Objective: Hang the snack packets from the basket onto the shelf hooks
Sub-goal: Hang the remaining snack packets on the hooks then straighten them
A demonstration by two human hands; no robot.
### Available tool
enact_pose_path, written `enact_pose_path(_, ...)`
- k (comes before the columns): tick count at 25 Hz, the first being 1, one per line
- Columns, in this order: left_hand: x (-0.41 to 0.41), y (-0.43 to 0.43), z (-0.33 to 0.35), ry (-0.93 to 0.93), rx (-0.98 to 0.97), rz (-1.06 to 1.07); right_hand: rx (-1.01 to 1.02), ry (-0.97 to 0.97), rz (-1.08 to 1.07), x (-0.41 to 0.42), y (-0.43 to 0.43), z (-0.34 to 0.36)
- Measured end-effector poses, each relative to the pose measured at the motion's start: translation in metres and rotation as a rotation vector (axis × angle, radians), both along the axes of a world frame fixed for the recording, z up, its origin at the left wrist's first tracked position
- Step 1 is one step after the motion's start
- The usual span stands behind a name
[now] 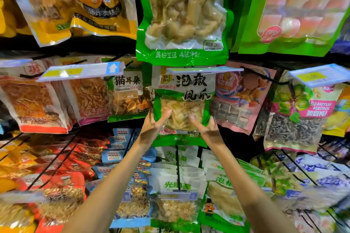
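Gripping the green snack packet [182, 100] by its lower sides, just under a price tag [204, 70], the left hand [153, 126] and right hand [206, 129] should squeeze gently, since it looks soft, floppy and slippery.

The green-and-white packet [182, 104] in the middle is showing big black characters, 泡椒凤爪. Just left of it, a green-edged packet [128, 96] is reading 猫耳朵 and "Maoerduo". Higher up, the orange-snack bag [79, 2] is carrying 油炸类糕点, and the green pouch [181, 15] is showing 268. Far right, a pink label [320, 108] is reading "SUANTIAN".
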State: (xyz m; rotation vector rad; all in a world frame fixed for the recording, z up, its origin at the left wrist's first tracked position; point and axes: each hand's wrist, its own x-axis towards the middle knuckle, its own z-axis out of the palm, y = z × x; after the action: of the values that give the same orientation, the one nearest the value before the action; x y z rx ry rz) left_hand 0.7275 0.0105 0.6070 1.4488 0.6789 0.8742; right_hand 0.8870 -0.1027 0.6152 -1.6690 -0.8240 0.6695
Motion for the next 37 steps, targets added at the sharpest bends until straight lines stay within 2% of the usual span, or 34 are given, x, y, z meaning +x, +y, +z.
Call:
enact_pose_path(2,0.003,-0.002,0.000,-0.040,0.099,0.023,-0.047,-0.025,-0.022,0.000,0.001,-0.004)
enact_pose_path(5,0.003,-0.002,0.002,-0.014,0.132,0.082,-0.081,-0.145,-0.081,0.004,0.002,-0.009)
enact_pose_path(9,0.008,-0.003,0.000,0.065,0.186,0.136,-0.024,-0.109,-0.075,0.002,0.010,-0.008)
enact_pose_path(18,0.012,-0.001,-0.003,0.192,0.165,0.206,-0.056,-0.095,-0.046,0.007,0.014,-0.010)
enact_pose_path(22,0.009,-0.006,0.000,0.165,0.123,0.204,-0.075,-0.126,0.019,0.011,0.006,0.000)
enact_pose_path(27,0.001,-0.010,0.007,0.243,0.149,0.178,-0.248,-0.261,0.037,0.015,-0.006,0.016)
enact_pose_path(29,-0.002,-0.010,0.011,0.350,0.188,0.164,-0.332,-0.326,0.093,0.015,-0.012,0.026)
enact_pose_path(32,-0.007,-0.016,0.020,0.698,0.294,0.139,-0.423,-0.550,0.134,0.019,-0.020,0.032)
enact_pose_path(35,-0.013,-0.028,0.034,1.037,0.577,0.206,-0.538,-0.706,0.133,0.028,-0.026,0.036)
enact_pose_path(37,-0.017,-0.036,0.044,1.242,0.690,0.274,-0.570,-0.915,0.137,0.032,-0.033,0.043)
